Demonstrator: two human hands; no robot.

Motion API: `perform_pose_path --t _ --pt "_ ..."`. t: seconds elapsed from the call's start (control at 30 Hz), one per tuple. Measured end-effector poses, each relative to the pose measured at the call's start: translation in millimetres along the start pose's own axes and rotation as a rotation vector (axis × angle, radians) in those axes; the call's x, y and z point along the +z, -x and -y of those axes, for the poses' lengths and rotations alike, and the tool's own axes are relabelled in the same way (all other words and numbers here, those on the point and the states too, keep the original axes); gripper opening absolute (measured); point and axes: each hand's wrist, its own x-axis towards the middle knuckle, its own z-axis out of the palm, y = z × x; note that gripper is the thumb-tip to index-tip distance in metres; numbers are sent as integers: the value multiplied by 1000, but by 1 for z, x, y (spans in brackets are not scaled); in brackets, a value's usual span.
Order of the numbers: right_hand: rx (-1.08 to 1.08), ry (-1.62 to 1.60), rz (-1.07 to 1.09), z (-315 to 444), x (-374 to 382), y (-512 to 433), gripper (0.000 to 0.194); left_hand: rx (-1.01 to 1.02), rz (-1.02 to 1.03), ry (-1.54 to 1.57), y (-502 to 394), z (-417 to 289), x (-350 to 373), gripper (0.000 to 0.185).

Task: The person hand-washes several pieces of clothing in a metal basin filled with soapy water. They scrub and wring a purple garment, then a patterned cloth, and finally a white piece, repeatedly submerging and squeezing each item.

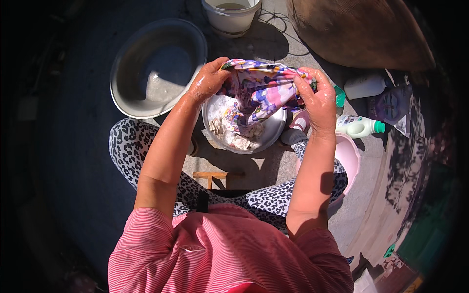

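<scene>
A wet floral-print cloth (269, 88), white with pink, purple and yellow, is stretched between my two hands. My left hand (211, 78) grips its upper left edge, and my right hand (318, 95) pinches the bunched upper right end. The cloth's middle sags into the round metal basin (276, 128) below, where its lower folds meet whitish wet fabric (243, 141). Both hands are wet and held above the basin's far rim. How much of the cloth is bunched inside my fingers is hidden.
At the upper left stands a large metal tub (122, 99), with a white bucket (232, 16) beyond it. On the right are a detergent bottle with a green cap (357, 126), a white jug (364, 86), a plastic packet (392, 104) and a pink basin (348, 154).
</scene>
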Motion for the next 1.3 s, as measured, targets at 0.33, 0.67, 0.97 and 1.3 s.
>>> perform_pose_path --t 0.33,0.67,0.97,1.3 --pt "-29 284 156 -70 52 7 24 95 367 143 3 -27 37 29" --pt "-18 -246 150 -12 50 -7 21 5 374 298 11 54 18 102" --pt "221 -756 -30 -114 2 -27 29 -245 322 352 -3 135 0 42" --pt "751 -526 -281 -288 26 25 19 -314 75 771 -6 167 3 35"
